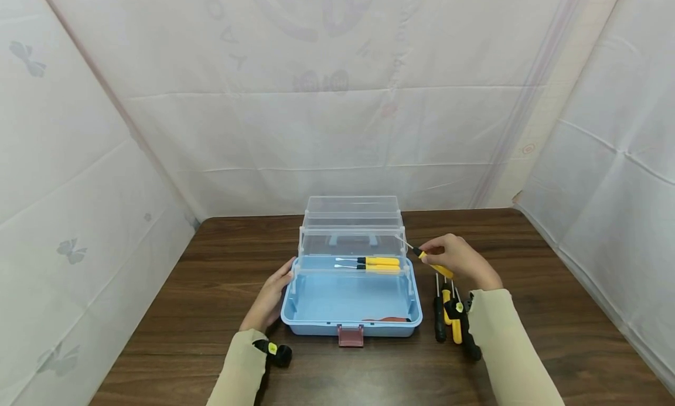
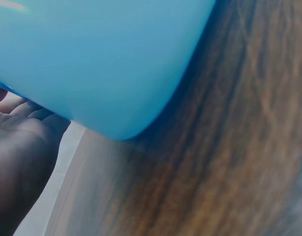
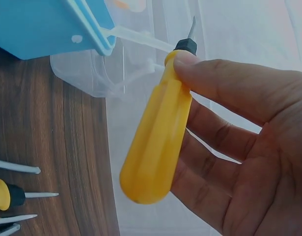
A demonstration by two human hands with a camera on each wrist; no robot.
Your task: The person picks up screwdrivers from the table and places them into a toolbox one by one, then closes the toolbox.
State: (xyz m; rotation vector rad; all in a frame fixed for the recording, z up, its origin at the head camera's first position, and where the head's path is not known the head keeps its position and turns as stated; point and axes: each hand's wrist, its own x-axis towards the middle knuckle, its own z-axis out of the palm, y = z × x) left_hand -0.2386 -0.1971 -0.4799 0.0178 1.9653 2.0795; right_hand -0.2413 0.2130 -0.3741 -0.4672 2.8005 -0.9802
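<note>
My right hand [image 1: 459, 256] pinches a yellow-handled screwdriver [image 3: 158, 132] near its black collar, thumb on one side and fingers behind. The screwdriver is up beside the right rear corner of a light blue toolbox [image 1: 351, 328], its metal tip pointing up and left. My left hand [image 1: 271, 294] rests along the toolbox's left side, fingers reaching toward the rear corner; the left wrist view shows the palm [image 2: 23, 142] beside the blue wall. Two yellow-and-black screwdrivers [image 1: 382, 261] lie side by side at the back of the toolbox. A red-orange handle [image 1: 392, 319] lies along the front, partly hidden by the wall.
The toolbox's clear lid [image 1: 353, 218] stands open at the back, and a reddish latch [image 1: 350, 336] hangs at its front. Several black and yellow screwdrivers [image 1: 439, 319] lie on the wooden table [image 1: 211, 312], beneath and left of my right forearm. White sheeting [image 1: 337, 142] surrounds the table.
</note>
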